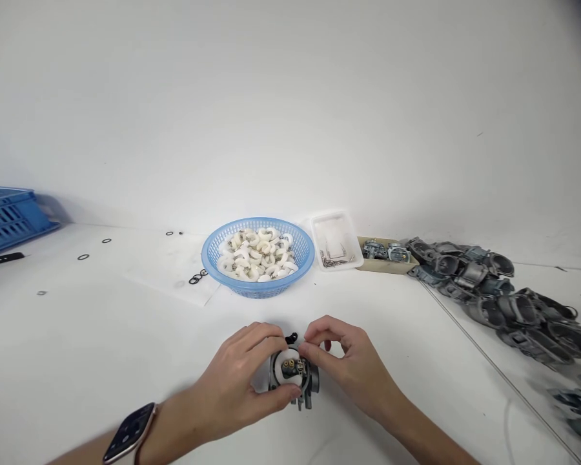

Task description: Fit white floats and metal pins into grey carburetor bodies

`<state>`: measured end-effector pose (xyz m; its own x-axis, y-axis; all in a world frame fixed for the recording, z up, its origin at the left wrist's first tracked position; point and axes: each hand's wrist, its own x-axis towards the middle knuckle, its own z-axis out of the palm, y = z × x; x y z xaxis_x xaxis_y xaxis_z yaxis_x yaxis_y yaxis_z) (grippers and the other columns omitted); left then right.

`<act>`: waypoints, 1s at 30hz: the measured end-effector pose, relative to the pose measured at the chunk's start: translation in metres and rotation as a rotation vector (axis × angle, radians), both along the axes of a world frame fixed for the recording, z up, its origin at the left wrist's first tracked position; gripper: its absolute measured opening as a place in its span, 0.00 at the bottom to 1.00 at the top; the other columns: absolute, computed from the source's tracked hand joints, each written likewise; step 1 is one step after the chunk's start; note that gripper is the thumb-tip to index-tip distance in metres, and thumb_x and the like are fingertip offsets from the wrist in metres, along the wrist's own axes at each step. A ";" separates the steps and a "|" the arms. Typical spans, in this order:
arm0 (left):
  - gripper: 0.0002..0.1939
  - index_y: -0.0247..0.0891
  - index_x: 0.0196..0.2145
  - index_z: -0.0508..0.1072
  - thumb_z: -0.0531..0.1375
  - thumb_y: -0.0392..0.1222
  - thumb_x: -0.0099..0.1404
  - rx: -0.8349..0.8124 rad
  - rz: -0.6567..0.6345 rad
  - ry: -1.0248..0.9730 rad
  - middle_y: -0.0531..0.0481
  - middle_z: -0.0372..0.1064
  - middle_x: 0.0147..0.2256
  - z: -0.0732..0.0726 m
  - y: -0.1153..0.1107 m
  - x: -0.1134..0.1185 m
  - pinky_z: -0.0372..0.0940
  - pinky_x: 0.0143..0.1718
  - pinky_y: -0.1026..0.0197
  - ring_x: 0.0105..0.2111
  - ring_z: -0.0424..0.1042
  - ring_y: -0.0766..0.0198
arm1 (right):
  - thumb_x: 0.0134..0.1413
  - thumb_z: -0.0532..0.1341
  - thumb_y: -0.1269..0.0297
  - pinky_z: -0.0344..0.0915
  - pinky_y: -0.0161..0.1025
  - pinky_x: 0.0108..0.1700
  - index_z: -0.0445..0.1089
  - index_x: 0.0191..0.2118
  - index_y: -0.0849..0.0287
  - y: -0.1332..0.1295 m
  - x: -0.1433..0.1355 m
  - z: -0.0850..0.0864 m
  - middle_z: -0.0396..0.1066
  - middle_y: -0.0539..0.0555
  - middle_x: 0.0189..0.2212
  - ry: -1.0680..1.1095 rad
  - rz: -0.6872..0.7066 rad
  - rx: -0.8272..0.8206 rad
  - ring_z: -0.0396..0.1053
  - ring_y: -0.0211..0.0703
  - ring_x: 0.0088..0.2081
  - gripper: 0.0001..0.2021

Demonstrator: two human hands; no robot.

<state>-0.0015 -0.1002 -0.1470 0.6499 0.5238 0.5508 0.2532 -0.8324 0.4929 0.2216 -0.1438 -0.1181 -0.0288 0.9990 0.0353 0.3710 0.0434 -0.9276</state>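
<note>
A metal carburetor body (314,380) lies on the white table near the front, its open bowl facing up. Inside the bowl sits a white C-shaped float (281,368), with brass parts beside it. My left hand (246,374) grips the body from the left, fingertips at the far rim and thumb across the near edge of the float. My right hand (348,361) is at the upper right rim, thumb and index finger pinched together; whatever is between them is too small to make out. A small black part (291,338) shows just behind the body.
Behind stand a blue basket (259,289) of white floats, a white tray (336,236) with small metal pins and a beige tray (386,266) with carburetors. Many carburetor bodies (518,310) are piled at right. Black rings (194,279) and a blue crate (14,219) are at left.
</note>
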 end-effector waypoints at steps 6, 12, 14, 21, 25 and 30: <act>0.14 0.41 0.48 0.70 0.66 0.41 0.67 0.015 0.021 -0.026 0.45 0.72 0.45 -0.001 -0.002 0.002 0.69 0.43 0.55 0.42 0.73 0.56 | 0.56 0.67 0.56 0.59 0.41 0.38 0.74 0.33 0.54 0.001 -0.001 0.001 0.73 0.48 0.25 0.008 0.004 -0.029 0.66 0.43 0.32 0.08; 0.15 0.41 0.48 0.70 0.67 0.40 0.66 0.037 0.045 -0.027 0.46 0.72 0.45 -0.002 -0.005 0.002 0.69 0.43 0.54 0.42 0.72 0.56 | 0.56 0.68 0.57 0.59 0.40 0.36 0.75 0.32 0.56 0.005 -0.001 0.001 0.71 0.48 0.25 0.090 0.054 -0.037 0.64 0.41 0.30 0.08; 0.15 0.41 0.49 0.69 0.67 0.40 0.66 0.045 0.054 -0.028 0.46 0.71 0.45 -0.002 -0.005 0.002 0.69 0.43 0.54 0.42 0.72 0.56 | 0.55 0.69 0.57 0.58 0.39 0.35 0.75 0.33 0.56 0.007 -0.001 -0.001 0.72 0.48 0.25 0.130 0.058 -0.062 0.65 0.40 0.29 0.09; 0.15 0.41 0.49 0.69 0.66 0.40 0.67 0.058 0.032 -0.036 0.45 0.72 0.45 -0.001 -0.004 0.002 0.69 0.42 0.54 0.41 0.72 0.56 | 0.56 0.68 0.57 0.59 0.38 0.35 0.75 0.32 0.57 0.004 -0.003 -0.005 0.72 0.48 0.25 0.164 0.000 -0.020 0.66 0.40 0.30 0.09; 0.14 0.41 0.50 0.70 0.65 0.39 0.67 0.046 0.032 -0.022 0.45 0.72 0.44 0.000 -0.004 0.002 0.70 0.42 0.54 0.41 0.72 0.56 | 0.56 0.68 0.57 0.59 0.39 0.35 0.75 0.32 0.57 0.003 -0.005 -0.006 0.73 0.49 0.25 0.147 -0.005 -0.027 0.66 0.41 0.30 0.09; 0.15 0.42 0.49 0.70 0.65 0.39 0.66 0.037 0.037 -0.032 0.45 0.72 0.44 0.001 -0.005 0.003 0.70 0.42 0.54 0.40 0.72 0.56 | 0.55 0.68 0.55 0.59 0.39 0.35 0.75 0.32 0.56 0.003 -0.006 -0.007 0.74 0.49 0.25 0.136 -0.038 -0.046 0.68 0.43 0.31 0.10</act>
